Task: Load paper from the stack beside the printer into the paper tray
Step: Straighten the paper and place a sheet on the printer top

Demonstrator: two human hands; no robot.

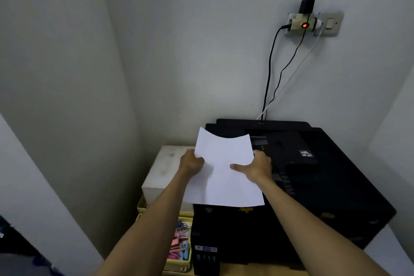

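Gripping the sheet's left edge, the left hand (192, 161) pinches the paper (224, 170) with its thumb on top and fingers hidden beneath. At nine o'clock from that hand lies a white block (163, 170), possibly the paper stack, its top bare and its left side close to the wall (67, 96), leaving little room there. Below it, at seven o'clock, an open yellow tray (179, 266) holds small coloured items. The paper is held in the air, bowed so its far edge dips in the middle and its two far corners rise; its near edge overhangs the front left of the black printer (324, 186). At three o'clock the right hand (257, 167) clamps the right edge, thumb flat on the sheet. The printer's top is clear further right, and cables (270, 69) climb at twelve o'clock to a wall socket (307, 22).
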